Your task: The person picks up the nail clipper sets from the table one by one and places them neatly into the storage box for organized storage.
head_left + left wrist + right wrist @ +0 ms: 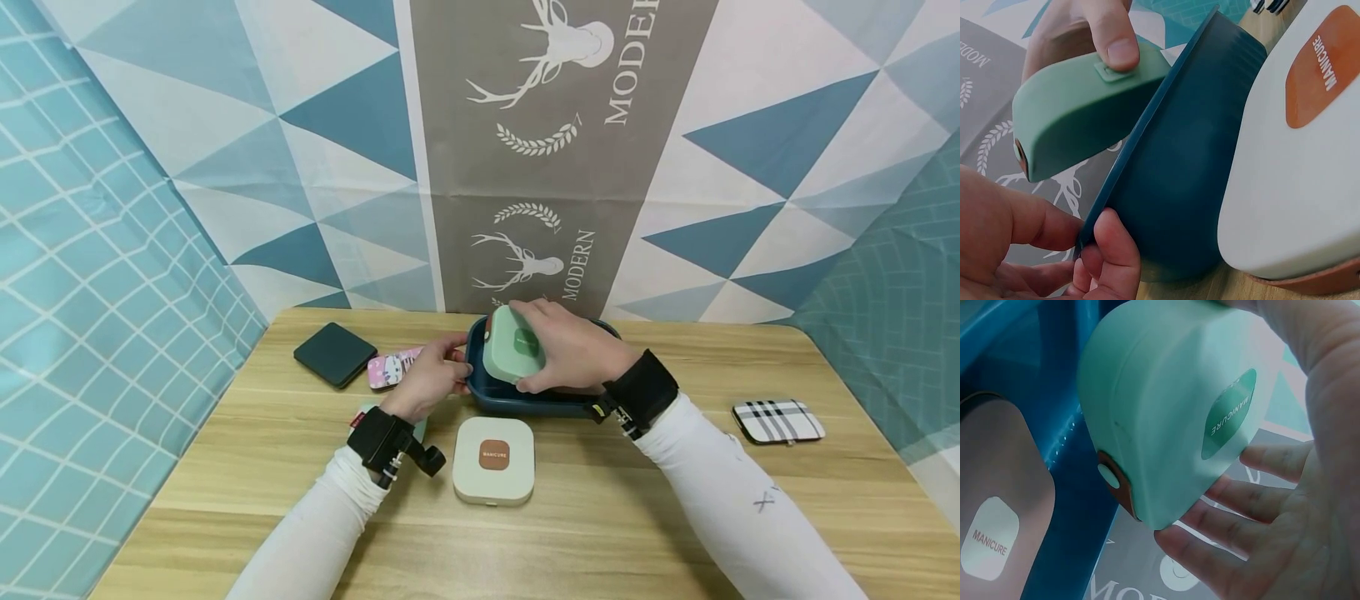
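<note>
A mint-green manicure case (512, 348) with a brown snap tab is gripped by my right hand (576, 348), thumb on one side and fingers along the other. It is tilted over a dark blue plastic basin (525, 407). My left hand (431, 375) pinches the basin's left rim between thumb and fingers, as the left wrist view shows close up. Inside the basin lies a pinkish-brown manicure case (1007, 481), seen in the right wrist view. A cream manicure case (493, 467) with an orange-brown label rests on the table just in front of the basin.
Left of the basin lie a dark flat square case (334, 353) and a pink cartoon-print case (390, 372). A pale green item (420, 428) is mostly hidden under the left wrist. Far right is a black-and-white checked case (780, 421). A patterned wall covering rises behind the table.
</note>
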Motion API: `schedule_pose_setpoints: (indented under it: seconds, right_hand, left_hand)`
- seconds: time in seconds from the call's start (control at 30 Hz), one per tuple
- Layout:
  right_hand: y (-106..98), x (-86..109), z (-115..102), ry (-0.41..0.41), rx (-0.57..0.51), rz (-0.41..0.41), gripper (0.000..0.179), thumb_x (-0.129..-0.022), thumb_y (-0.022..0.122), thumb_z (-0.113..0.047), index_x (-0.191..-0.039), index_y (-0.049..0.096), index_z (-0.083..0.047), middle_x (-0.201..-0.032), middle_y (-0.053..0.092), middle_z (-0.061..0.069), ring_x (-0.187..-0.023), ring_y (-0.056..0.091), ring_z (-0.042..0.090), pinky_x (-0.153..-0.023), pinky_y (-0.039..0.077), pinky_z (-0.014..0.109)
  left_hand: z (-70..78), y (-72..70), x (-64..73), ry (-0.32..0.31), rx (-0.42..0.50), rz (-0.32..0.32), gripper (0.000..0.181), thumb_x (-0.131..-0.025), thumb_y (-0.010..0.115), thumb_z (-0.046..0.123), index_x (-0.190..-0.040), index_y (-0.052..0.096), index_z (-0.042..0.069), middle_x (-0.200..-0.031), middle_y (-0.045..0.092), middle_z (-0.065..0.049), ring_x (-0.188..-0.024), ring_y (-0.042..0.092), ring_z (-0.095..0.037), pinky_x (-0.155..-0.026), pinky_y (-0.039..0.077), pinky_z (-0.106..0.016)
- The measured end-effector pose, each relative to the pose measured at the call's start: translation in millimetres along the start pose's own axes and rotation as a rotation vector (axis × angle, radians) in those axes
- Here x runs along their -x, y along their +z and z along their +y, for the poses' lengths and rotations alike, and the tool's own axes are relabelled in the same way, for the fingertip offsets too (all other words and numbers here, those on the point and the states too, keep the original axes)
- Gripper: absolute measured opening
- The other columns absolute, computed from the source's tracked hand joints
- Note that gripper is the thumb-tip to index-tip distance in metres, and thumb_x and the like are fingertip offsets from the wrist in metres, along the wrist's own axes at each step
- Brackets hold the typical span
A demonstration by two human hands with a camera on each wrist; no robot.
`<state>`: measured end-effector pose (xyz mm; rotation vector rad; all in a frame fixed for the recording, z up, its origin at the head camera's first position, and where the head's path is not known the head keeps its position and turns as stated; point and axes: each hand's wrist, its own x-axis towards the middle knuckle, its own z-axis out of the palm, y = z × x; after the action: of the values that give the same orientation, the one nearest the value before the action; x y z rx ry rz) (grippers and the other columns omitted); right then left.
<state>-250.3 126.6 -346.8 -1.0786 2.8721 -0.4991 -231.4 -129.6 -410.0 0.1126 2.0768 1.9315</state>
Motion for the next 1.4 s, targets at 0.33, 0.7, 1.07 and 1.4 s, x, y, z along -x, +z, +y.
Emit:
schedule_pose_setpoints:
  seconds: [0.33, 0.7, 1.07, 1.4]
  right_hand:
    - [6.5, -11.6, 0.7, 0.01, -0.013, -0.029, 0.117, -0.076, 0.091, -0.049, -0.165, 0.029, -0.005, -0.145, 0.048, 0.012, -0.121, 0.048, 0.024, -0.1, 0.051, 0.039]
    - [10.6, -20.6, 0.7, 0.019, -0.033, -0.07, 0.116, -0.077, 0.092, -0.045, -0.165, 0.029, -0.003, -0.144, 0.048, 0.014, -0.12, 0.05, 0.026, -0.1, 0.052, 0.04]
    - [13.5, -26.5, 1.8, 0.03, -0.029, -0.11, 0.119, -0.078, 0.091, -0.046, -0.167, 0.024, -0.004, -0.149, 0.047, 0.015, -0.124, 0.049, 0.026, -0.103, 0.051, 0.041]
    - [17.2, -31.4, 2.2, 0.022, 0.025, -0.136, 0.119, -0.078, 0.089, -0.048, -0.167, 0.024, -0.003, -0.155, 0.044, 0.018, -0.131, 0.047, 0.029, -0.105, 0.05, 0.041]
  left_hand:
    - [-1.4, 0.8, -0.7, 0.005, 0.017, 0.001, 0.06, -0.101, 0.05, -0.011, -0.16, 0.038, -0.004, -0.114, 0.045, -0.017, -0.084, 0.056, -0.023, -0.07, 0.058, -0.027]
    - [-1.4, 0.5, -0.7, 0.01, 0.014, -0.01, 0.061, -0.101, 0.049, -0.011, -0.16, 0.037, -0.004, -0.114, 0.045, -0.017, -0.086, 0.056, -0.024, -0.071, 0.058, -0.028]
    - [0.6, 3.7, 0.4, 0.01, 0.003, 0.007, 0.059, -0.101, 0.05, -0.011, -0.159, 0.04, -0.003, -0.112, 0.044, -0.015, -0.084, 0.055, -0.021, -0.072, 0.058, -0.029]
    - [0.4, 3.6, 0.7, 0.01, 0.005, 0.011, 0.058, -0.102, 0.05, -0.011, -0.159, 0.04, -0.003, -0.112, 0.045, -0.016, -0.082, 0.055, -0.021, -0.073, 0.058, -0.03]
